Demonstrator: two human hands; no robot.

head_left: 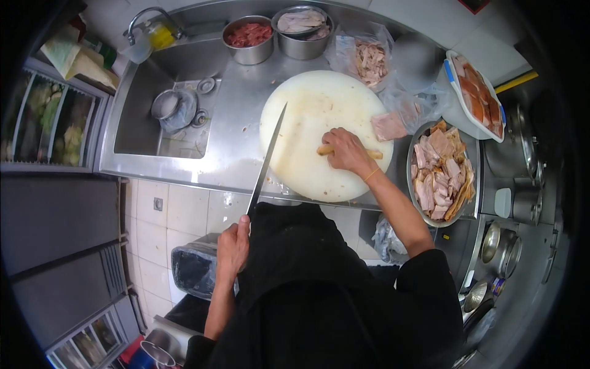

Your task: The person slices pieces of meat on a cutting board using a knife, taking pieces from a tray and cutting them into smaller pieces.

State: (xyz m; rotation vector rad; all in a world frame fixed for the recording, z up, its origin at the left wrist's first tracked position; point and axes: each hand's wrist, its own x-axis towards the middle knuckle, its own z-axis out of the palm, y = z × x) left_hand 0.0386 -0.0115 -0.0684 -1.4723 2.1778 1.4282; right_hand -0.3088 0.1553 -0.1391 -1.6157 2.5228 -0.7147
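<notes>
My left hand [232,251] is closed around the handle of a long knife [268,161]. Its blade points up and away, with the tip over the left part of the round white cutting board [307,92]. On the board, my right hand [345,150] has its fingers curled over a narrow tan strip of meat [373,154], whose ends stick out on both sides. A flat pink slab of meat [389,125] lies at the board's right edge, beside a clear plastic bag [418,101]. Right of the board, an oval metal tray [423,208] holds many cut meat pieces.
A sink [132,132] with a small bowl is at left. Behind the board stand a pot of red meat [252,55], a pot of pale meat [301,48] and a bag of sliced meat [369,58]. A white tub [458,111] sits at right. A lined bin [193,270] stands below the counter.
</notes>
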